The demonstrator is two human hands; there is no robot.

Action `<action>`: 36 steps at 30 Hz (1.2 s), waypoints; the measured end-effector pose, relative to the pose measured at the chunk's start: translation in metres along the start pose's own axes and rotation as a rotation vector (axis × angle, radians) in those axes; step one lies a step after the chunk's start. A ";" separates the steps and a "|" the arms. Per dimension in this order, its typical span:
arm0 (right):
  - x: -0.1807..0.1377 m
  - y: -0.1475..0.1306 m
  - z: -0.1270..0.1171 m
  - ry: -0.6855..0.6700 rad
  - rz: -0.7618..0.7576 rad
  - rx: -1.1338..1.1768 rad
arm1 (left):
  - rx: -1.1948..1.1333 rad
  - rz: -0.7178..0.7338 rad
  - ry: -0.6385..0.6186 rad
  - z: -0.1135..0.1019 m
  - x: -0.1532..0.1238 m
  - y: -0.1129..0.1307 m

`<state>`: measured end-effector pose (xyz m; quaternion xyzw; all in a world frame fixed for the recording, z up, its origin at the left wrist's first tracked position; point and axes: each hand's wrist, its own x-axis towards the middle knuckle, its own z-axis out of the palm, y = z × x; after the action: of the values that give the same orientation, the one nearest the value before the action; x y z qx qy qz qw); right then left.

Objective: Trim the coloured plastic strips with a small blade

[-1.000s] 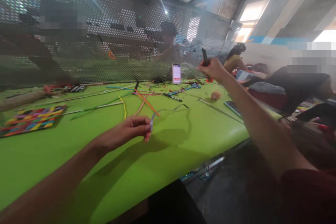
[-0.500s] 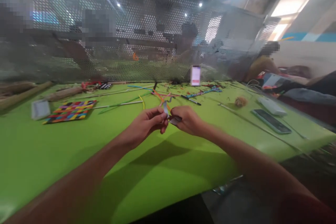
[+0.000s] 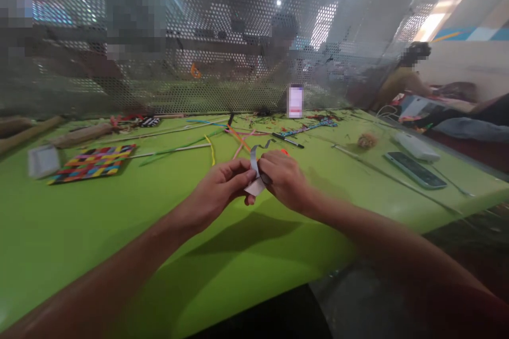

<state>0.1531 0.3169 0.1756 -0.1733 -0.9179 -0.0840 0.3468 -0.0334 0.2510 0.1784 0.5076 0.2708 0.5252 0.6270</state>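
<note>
My left hand (image 3: pixel 225 183) pinches a piece of white paper (image 3: pixel 255 186) between thumb and fingers, just above the green table. A narrow grey strip (image 3: pixel 253 156) curls up and away from the paper, its far end bending to the right. Close against it, my right hand (image 3: pixel 284 176) is closed, palm down. A small orange-red piece (image 3: pixel 284 152) shows over its knuckles, and something dark shows by its fingertips; most of what it grips is hidden. Behind the hands lie coloured strips: an orange strip (image 3: pixel 239 136), a yellow strip (image 3: pixel 210 149) and pink ones.
A woven multicoloured mat (image 3: pixel 95 163) and a white box (image 3: pixel 43 161) lie left. A black pen (image 3: pixel 288 141) lies beyond my hands. To the right are a phone (image 3: pixel 415 170), a white adapter (image 3: pixel 417 147) and a long thin stick (image 3: pixel 389 177). A perforated screen (image 3: pixel 230 85) borders the back.
My right hand has turned and shifted slightly right, and an orange-red piece now shows above it. More of the white paper and the curled grey strip is visible. The camera view has tilted slightly.
</note>
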 end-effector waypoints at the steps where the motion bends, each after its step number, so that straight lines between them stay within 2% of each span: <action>1: 0.000 0.000 0.000 0.003 0.008 0.008 | -0.004 0.000 -0.008 0.000 0.000 0.000; 13: 0.000 -0.005 0.000 0.019 0.041 0.020 | -0.058 -0.002 -0.017 0.002 0.000 0.000; 36: 0.000 -0.007 0.002 0.033 0.045 0.032 | -0.007 0.017 -0.012 0.000 -0.002 -0.002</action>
<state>0.1495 0.3114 0.1742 -0.1871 -0.9091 -0.0645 0.3665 -0.0328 0.2495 0.1766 0.5107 0.2609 0.5283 0.6261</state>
